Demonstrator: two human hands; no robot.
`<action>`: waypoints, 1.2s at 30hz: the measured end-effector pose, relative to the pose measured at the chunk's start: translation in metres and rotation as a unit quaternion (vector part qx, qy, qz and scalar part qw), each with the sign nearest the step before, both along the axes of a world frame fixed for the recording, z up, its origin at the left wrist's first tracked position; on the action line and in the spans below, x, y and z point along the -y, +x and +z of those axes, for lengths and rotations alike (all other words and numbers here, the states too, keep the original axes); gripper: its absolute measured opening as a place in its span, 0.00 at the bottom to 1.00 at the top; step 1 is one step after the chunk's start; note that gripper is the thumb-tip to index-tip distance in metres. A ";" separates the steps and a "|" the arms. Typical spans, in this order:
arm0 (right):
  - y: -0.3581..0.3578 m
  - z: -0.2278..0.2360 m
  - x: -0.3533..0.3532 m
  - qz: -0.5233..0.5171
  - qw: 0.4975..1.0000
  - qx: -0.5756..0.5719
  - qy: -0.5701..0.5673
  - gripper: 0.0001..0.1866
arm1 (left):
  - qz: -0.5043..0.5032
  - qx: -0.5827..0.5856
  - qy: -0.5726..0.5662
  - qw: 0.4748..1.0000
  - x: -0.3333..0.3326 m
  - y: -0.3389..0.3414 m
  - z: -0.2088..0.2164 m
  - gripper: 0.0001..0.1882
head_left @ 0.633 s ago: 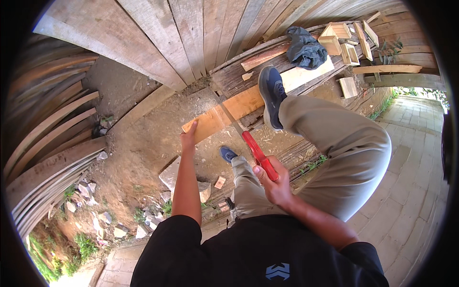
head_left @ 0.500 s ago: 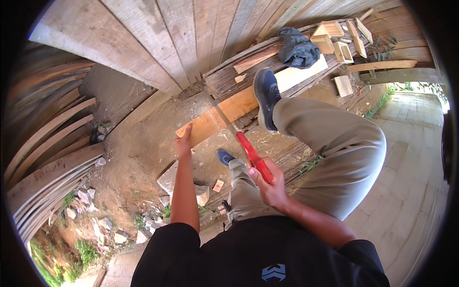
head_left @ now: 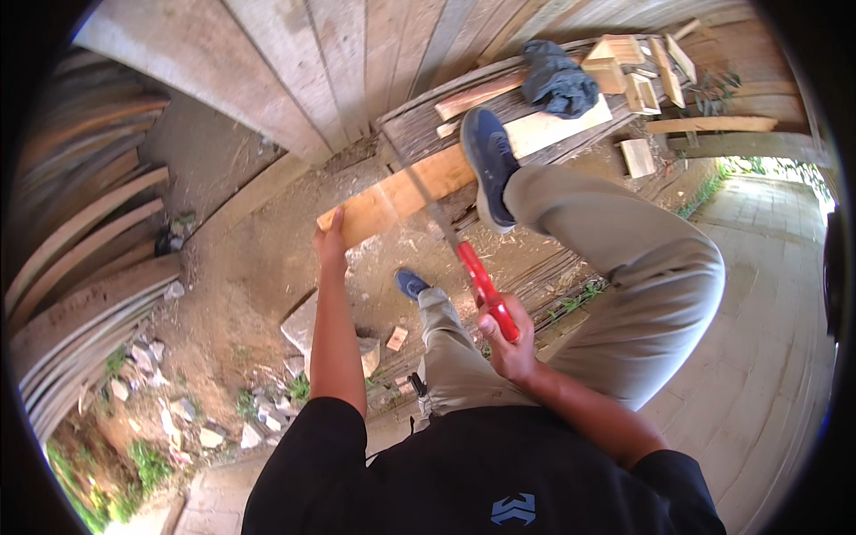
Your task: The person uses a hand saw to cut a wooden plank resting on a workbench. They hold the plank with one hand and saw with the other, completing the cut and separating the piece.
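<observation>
Saw pulled back toward body since earlier frame | right hand (head_left: 506, 343) clenched on red-handled saw (head_left: 473, 276), blade crossing plank (head_left: 419, 192) | left hand (head_left: 331, 242) gripping plank's near end, fingers wrapped over edge | shoe (head_left: 489, 160) pinning plank on wood stack (head_left: 464, 116) | grey cloth (head_left: 557, 80) on stack

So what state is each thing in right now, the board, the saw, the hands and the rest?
Plank: lying across the wood stack, free end overhanging the dirt, pinned by a foot.
Saw: blade resting across the plank, red handle gripped.
Right hand: closed on the saw handle.
Left hand: holding the plank's free end.
Blue shoe: planted on the plank.
Dark cloth: crumpled on the stack.
</observation>
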State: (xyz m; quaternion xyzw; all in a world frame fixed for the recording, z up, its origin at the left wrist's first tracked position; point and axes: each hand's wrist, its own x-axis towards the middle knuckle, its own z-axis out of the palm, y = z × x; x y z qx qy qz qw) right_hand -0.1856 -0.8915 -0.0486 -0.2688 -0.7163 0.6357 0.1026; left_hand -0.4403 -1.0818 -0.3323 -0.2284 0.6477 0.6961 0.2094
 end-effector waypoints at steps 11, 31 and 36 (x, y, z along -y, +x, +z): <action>0.045 -0.148 0.052 -0.001 0.999 -0.028 -0.041 0.22 | -0.010 -0.047 -0.107 0.993 -0.020 0.014 0.003 0.32; 0.055 -0.179 -0.001 0.026 0.998 -0.064 0.002 0.27 | 0.021 -0.025 -0.116 0.993 -0.022 0.012 0.012 0.41; 0.053 -0.173 0.017 0.017 0.997 -0.059 -0.041 0.27 | 0.023 -0.065 -0.091 0.993 -0.021 0.013 0.025 0.23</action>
